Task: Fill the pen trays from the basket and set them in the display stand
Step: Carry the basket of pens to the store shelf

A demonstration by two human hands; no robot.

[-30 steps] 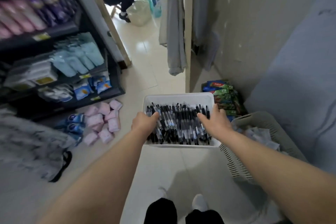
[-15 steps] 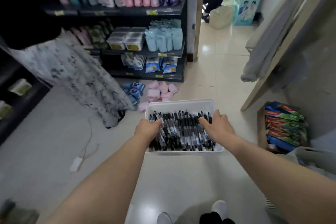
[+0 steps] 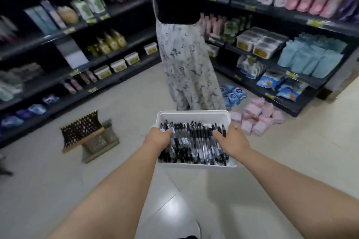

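Shelves [image 3: 291,14], a person [image 3: 186,64], pink packets [image 3: 260,116]

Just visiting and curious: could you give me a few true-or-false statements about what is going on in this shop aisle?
1. The left hand and right hand both grip the white tray. True.
2. The tray is empty. False: it is packed with black pens.
3. Pink packs lie on the floor to the tray's right. True.
4. Nobody stands in the aisle ahead. False: another person stands just beyond the tray.
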